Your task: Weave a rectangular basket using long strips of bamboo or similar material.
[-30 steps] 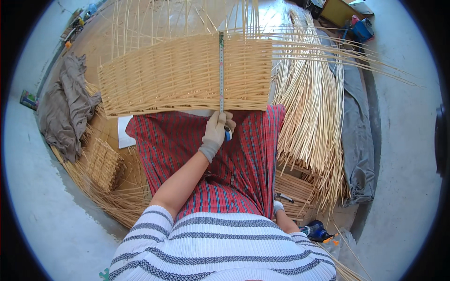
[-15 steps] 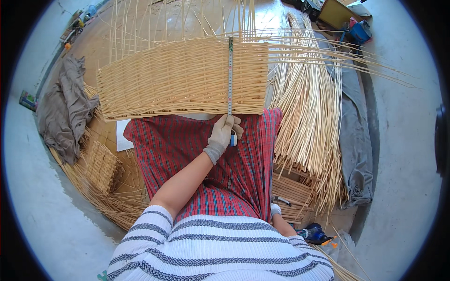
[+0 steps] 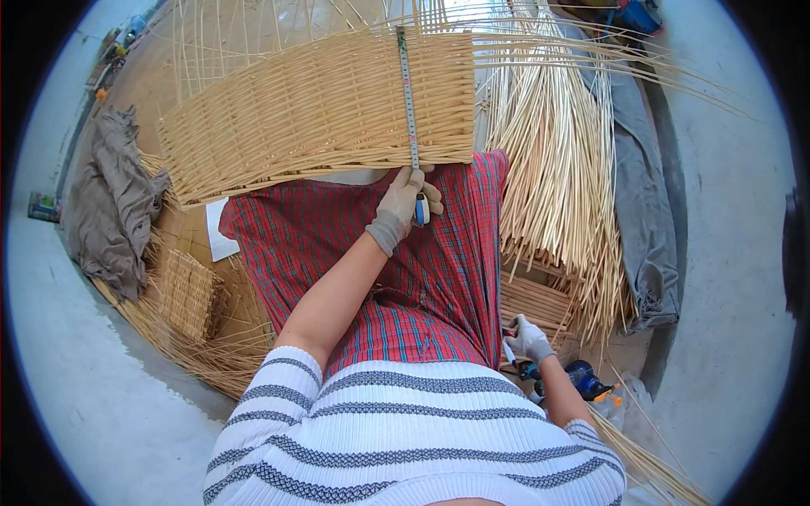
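Note:
My left hand (image 3: 397, 202), in a pale glove, is closed round a small blue and white tape measure (image 3: 421, 209) just below a woven wicker panel (image 3: 287, 114). Its blade (image 3: 408, 101) runs straight up across the panel, near the right end, to the far edge. The panel's near edge lies by the red plaid cloth (image 3: 337, 228) over my lap. Low on the right, my gloved right hand (image 3: 530, 339) is closed on a small thing with dark, red and white parts, mostly hidden by the fingers.
Long loose canes (image 3: 548, 152) lie bundled at the right, beside a grey cloth (image 3: 645, 228). Thin cane ends (image 3: 607, 55) stick out from the panel. At the left are a crumpled grey cloth (image 3: 114, 202) and a stack of woven pieces (image 3: 190, 295). A dark blue tool (image 3: 584, 379) sits near my right forearm.
My right hand has come out from beside my lap, now holding a small thing. The panel, tape and left hand sit higher in view, and the panel is tilted slightly more.

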A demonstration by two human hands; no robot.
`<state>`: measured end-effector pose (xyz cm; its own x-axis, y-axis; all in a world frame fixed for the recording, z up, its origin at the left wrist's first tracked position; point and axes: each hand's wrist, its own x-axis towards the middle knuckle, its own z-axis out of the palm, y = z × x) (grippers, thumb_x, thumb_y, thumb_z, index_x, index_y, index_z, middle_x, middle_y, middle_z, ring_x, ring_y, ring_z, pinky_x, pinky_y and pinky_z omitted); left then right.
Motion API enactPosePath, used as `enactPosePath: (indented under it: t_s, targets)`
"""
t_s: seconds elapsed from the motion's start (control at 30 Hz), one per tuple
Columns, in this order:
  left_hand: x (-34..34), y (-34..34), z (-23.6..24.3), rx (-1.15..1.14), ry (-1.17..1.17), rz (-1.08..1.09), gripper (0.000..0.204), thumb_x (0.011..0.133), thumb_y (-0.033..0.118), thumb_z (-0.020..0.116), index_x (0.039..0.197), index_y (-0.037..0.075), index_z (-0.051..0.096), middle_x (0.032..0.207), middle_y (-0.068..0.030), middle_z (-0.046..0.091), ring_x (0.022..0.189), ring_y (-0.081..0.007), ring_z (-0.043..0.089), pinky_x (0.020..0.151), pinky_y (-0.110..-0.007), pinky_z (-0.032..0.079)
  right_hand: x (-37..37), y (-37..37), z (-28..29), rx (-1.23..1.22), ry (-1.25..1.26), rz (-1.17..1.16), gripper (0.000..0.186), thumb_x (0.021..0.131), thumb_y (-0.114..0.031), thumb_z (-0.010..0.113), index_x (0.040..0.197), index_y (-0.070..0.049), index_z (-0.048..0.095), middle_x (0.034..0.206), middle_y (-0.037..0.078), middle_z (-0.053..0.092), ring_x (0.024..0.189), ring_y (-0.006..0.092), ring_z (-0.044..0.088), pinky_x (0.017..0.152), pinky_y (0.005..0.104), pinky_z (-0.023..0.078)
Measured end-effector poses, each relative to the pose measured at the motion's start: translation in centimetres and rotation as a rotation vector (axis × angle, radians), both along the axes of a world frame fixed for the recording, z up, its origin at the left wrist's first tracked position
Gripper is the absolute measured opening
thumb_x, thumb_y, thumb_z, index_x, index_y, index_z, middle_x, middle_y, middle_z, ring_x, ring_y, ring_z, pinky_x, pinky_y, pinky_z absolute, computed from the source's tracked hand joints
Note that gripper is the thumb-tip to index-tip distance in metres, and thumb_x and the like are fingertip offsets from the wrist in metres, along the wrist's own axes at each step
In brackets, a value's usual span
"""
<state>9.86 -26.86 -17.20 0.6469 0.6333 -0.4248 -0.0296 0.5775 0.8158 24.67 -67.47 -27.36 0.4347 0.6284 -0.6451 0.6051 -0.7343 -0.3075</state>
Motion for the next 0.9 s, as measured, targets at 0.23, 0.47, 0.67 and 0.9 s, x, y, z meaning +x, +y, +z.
enactPosePath:
  t_s: [0.23,0.47,0.67,0.9]
  targets:
    - [-0.2,0.4,-2.0,0.020,-0.110,0.030,0.032,0.108,0.026,0.038,0.129,0.004,0.049,0.076,-0.0120,0.064,0.059,-0.0242,0.065,0.055,-0.035,0.055,3.0,4.7,7.7,0.624,0.178,-0.520,0.047,0.082,-0.019,0.079,0.119,0.002,0.059,0.103,0.013,0.068,0.095,0.0233,0.065,0.087,0.0358,0.051]
    - [-2.3,0.6,-1.3,0.184,0.053,0.007,0.037,0.105,0.032,0.048,0.109,-0.003,0.059,0.064,-0.0068,0.057,0.050,-0.0144,0.054,0.046,-0.030,0.046,1.6,14.8,14.6,0.918,0.073,0.126,0.029,0.089,-0.010,0.070,0.114,-0.001,0.061,0.099,0.005,0.061,0.092,0.0155,0.058,0.081,0.0332,0.048]
    - [-3.5,7.9,5.8,0.574,0.051,0.102,0.030,0.103,0.028,0.054,0.104,-0.001,0.062,0.065,-0.0032,0.057,0.054,-0.0109,0.055,0.049,-0.027,0.044,-5.0,18.5,12.7,0.939,0.325,-0.275,0.087,0.078,-0.019,0.078,0.151,-0.003,0.033,0.118,0.013,0.064,0.107,0.0254,0.062,0.096,0.0360,0.047]
    - [3.0,15.9,18.2,1.784,0.485,-0.093,0.027,0.090,0.020,0.066,0.116,0.012,0.068,0.106,-0.0097,0.071,0.101,-0.0292,0.065,0.084,-0.040,0.052,-6.5,22.5,13.6,0.797,-0.019,0.072,0.081,0.077,-0.014,0.069,0.150,-0.007,0.035,0.117,0.023,0.055,0.112,0.0408,0.054,0.100,0.0456,0.043]
